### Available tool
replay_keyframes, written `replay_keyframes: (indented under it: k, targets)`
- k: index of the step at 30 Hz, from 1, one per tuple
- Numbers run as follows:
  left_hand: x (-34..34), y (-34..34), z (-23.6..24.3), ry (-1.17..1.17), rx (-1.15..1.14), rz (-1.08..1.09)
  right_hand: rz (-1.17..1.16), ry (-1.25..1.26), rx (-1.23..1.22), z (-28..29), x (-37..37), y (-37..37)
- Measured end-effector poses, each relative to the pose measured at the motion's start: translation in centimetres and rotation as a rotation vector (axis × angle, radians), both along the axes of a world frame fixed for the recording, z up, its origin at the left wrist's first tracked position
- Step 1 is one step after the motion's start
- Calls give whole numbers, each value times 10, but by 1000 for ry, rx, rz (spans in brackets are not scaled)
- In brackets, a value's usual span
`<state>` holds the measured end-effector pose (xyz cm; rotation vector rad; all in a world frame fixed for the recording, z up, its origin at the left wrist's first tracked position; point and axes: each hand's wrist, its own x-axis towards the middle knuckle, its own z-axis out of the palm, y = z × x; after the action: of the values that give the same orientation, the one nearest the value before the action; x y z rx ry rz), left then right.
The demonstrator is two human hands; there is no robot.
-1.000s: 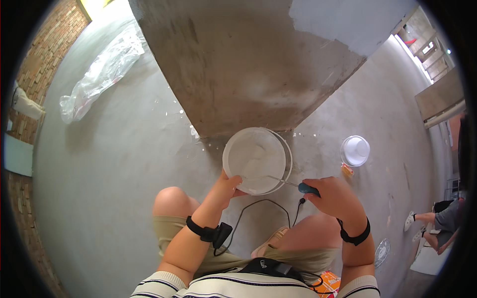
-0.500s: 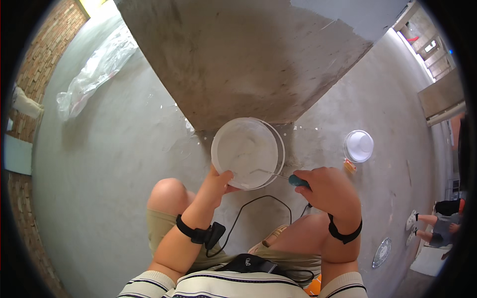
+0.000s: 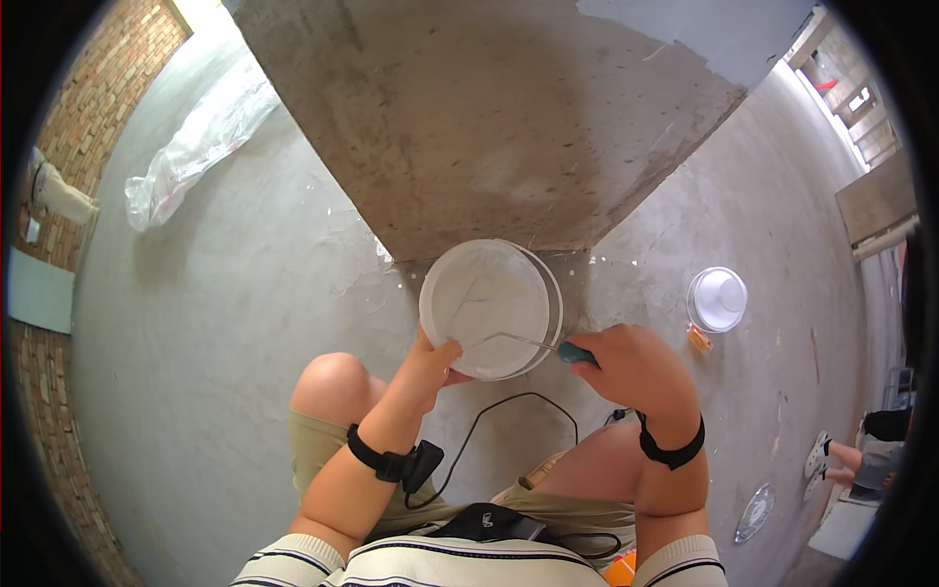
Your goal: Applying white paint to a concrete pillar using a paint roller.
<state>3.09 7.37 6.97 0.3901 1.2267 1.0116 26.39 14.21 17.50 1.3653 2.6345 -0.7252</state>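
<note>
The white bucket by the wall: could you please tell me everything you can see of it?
The bucket is round, white and plastic-looking, seen from above, open, with white paste smeared inside. It stands on the grey floor at the foot of the concrete wall. The left hand grips its near rim; the right hand holds a trowel whose thin metal blade reaches into it.

The round white plastic bucket [image 3: 489, 308] now sits closer to the left hand [image 3: 430, 360], whose thumb has moved over its rim.
</note>
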Motion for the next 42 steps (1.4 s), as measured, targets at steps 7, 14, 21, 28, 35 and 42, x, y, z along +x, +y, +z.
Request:
replay_keyframes:
  k: [7, 14, 21, 28, 35, 42]
  targets:
    - [-5, 3, -5, -90, -31, 58, -9, 147, -38, 11, 17, 11]
    - [-13, 0, 4, -186, -31, 113, -304, 148, -664, 20, 41, 42]
    - [-18, 2, 2, -183, -30, 149, -295, 617, -1010, -9, 66, 54]
    - [-21, 0, 8, -191, -27, 173, -257, 737, -1017, -9, 56, 56]
    - [-23, -2, 8, -227, -18, 163, -228, 719, -1047, -15, 56, 60]
    - [-25, -6, 12, -236, -35, 183, -231, 780, -1037, -14, 49, 56]
